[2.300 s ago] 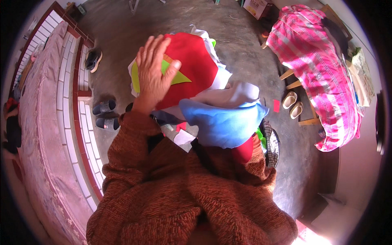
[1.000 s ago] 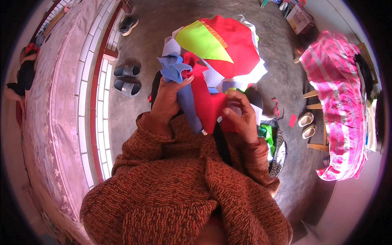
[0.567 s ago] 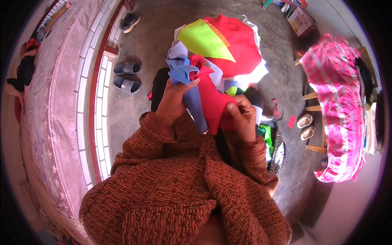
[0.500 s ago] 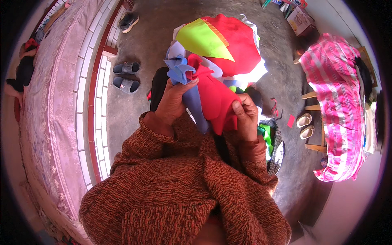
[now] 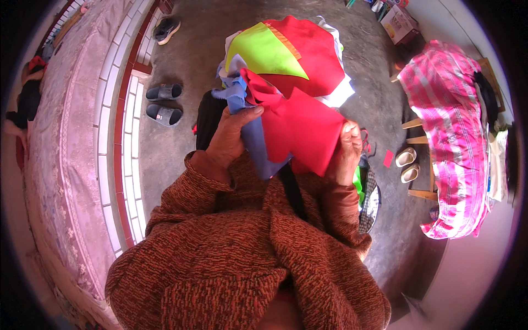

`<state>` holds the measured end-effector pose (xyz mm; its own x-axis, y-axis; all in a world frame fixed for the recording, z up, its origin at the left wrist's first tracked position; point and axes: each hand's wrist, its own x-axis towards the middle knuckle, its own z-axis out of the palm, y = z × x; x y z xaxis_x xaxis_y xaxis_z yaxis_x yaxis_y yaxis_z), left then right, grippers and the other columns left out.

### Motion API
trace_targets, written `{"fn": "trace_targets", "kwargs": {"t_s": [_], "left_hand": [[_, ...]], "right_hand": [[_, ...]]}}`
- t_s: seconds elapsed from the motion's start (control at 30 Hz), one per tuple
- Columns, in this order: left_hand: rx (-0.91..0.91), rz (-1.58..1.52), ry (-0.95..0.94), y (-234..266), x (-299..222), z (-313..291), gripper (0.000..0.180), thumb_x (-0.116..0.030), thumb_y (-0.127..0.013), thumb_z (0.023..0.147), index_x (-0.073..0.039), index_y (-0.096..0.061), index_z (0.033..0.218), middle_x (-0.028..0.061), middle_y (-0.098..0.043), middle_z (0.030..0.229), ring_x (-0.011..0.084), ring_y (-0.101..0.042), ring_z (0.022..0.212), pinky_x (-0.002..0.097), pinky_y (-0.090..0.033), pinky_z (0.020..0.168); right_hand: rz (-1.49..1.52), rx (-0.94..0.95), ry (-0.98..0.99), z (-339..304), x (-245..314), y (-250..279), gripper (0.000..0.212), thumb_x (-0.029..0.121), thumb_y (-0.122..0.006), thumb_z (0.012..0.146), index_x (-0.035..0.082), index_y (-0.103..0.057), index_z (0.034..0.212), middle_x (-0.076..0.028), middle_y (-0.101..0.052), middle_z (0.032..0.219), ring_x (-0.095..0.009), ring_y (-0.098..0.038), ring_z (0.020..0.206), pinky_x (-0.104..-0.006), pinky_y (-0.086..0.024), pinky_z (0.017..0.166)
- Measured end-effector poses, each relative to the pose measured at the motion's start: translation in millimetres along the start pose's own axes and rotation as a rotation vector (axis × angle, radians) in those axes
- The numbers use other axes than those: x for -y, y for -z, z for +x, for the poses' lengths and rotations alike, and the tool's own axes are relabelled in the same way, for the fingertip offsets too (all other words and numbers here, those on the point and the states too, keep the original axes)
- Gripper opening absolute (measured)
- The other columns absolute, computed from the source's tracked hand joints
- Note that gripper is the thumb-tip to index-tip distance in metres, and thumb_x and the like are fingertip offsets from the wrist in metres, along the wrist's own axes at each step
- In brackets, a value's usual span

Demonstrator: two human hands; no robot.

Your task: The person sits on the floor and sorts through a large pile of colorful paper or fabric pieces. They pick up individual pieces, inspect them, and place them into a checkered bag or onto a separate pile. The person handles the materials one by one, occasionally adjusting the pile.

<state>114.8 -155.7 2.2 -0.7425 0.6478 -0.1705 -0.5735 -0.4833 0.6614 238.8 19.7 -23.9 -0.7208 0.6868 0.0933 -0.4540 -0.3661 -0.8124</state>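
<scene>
The left hand (image 5: 228, 135) grips a bunch of cloth, its thumb pressed over blue cloth (image 5: 256, 146) and red cloth (image 5: 308, 129) together, with crumpled ends sticking up above the fist. The right hand (image 5: 347, 151) pinches the right edge of the red cloth, so that the piece is spread between the two hands, in front of the brown sweater (image 5: 236, 247). The blue cloth hangs at the left, partly behind the red. Just beyond the hands stands a pile of cloth (image 5: 319, 49), red on top, with a lime piece (image 5: 261, 52) and an orange strip (image 5: 286, 41) lying across it and white edges showing at the rim. By the right forearm is a checked cloth (image 5: 370, 190) beside some green cloth (image 5: 358, 181). On the floor (image 5: 203, 44), a red scrap (image 5: 388, 159) lies near two pale shoes (image 5: 406, 157); farther right, a pink plaid cloth (image 5: 440, 132) drapes above wooden legs (image 5: 422, 194). At the left, dark slippers (image 5: 164, 115) and a dark shoe (image 5: 165, 30) lie near the bed (image 5: 60, 165).
</scene>
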Motion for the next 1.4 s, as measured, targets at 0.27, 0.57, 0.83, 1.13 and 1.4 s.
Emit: {"fn": "trace_targets", "kwargs": {"t_s": [0.27,0.57,0.83,1.13,1.4], "left_hand": [[-0.04,0.448,0.008,70,18,1,0.031,-0.004,-0.061,0.082,-0.006,-0.058,0.113,0.0073,-0.062,0.102,0.0198,-0.061,0.093,0.0337,-0.049,0.084],[-0.115,0.024,0.302,58,19,-7,0.035,-0.003,-0.062,0.082,-0.004,-0.055,0.116,0.0099,-0.062,0.103,0.0214,-0.063,0.091,0.0337,-0.051,0.081],[-0.115,-0.026,0.28,93,24,1,0.048,0.003,-0.055,0.082,-0.001,-0.044,0.128,0.0162,-0.057,0.119,0.0306,-0.056,0.109,0.0451,-0.045,0.095],[-0.105,-0.129,0.334,106,27,14,0.046,-0.007,-0.06,0.083,-0.002,-0.045,0.127,0.0119,-0.06,0.113,0.0265,-0.06,0.103,0.0393,-0.049,0.091],[-0.062,-0.176,0.163,96,25,13,0.048,-0.01,-0.055,0.087,-0.003,-0.041,0.132,0.0121,-0.056,0.12,0.0254,-0.059,0.105,0.0379,-0.048,0.092]], "right_hand": [[-0.008,0.06,-0.016,19,37,30,0.021,0.021,-0.058,0.091,0.001,-0.054,0.097,-0.01,-0.063,0.098,-0.015,-0.059,0.084,-0.0301,-0.049,0.08],[-0.134,0.14,-0.004,60,101,-24,0.019,0.017,-0.059,0.09,0.0,-0.056,0.098,-0.004,-0.062,0.084,-0.01,-0.059,0.072,-0.0231,-0.049,0.068],[-0.757,0.546,0.076,144,115,-90,0.018,0.015,-0.062,0.089,-0.001,-0.062,0.097,0.0,-0.062,0.082,-0.004,-0.053,0.072,-0.0195,-0.043,0.066],[-1.511,0.561,0.46,282,87,-90,0.02,0.025,-0.067,0.083,0.007,-0.068,0.092,-0.013,-0.066,0.08,-0.022,-0.065,0.07,-0.0307,-0.049,0.067],[-1.683,0.36,0.841,278,35,-53,0.018,0.017,-0.066,0.081,0.015,-0.065,0.099,-0.008,-0.064,0.102,-0.03,-0.063,0.088,-0.0379,-0.048,0.073]]}}
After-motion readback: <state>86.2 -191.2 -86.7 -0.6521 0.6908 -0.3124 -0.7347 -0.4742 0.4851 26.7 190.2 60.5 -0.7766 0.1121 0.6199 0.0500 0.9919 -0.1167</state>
